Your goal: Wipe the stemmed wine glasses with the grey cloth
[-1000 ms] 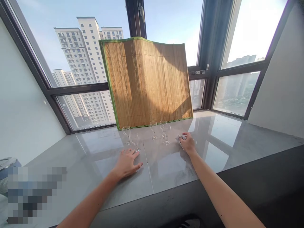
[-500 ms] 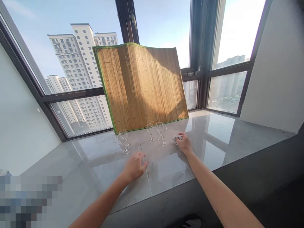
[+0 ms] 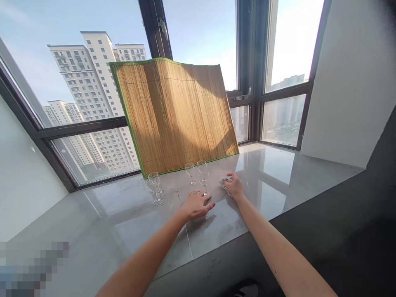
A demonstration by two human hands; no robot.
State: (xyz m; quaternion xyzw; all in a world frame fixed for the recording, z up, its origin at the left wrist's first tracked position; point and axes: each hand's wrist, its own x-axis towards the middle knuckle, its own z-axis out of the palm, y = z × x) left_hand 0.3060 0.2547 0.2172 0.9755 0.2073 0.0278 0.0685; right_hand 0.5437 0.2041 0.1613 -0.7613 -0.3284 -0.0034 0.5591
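Several small clear stemmed glasses stand on a glossy grey stone sill. Two glasses are at the left and others at the middle, in front of a bamboo mat. My left hand hovers palm down with fingers spread, just in front of the foot of the middle glass, holding nothing. My right hand rests on the sill to the right of the glasses, closed on a small white cloth.
A green-edged bamboo mat leans upright against the dark window frame behind the glasses. White walls close both ends of the sill. A dark ledge runs along the sill's near edge. A blurred patch sits at the lower left.
My left hand has moved right, from beside the left glasses to just in front of the middle ones. My right hand has stayed on the cloth. The view has swung rightward.
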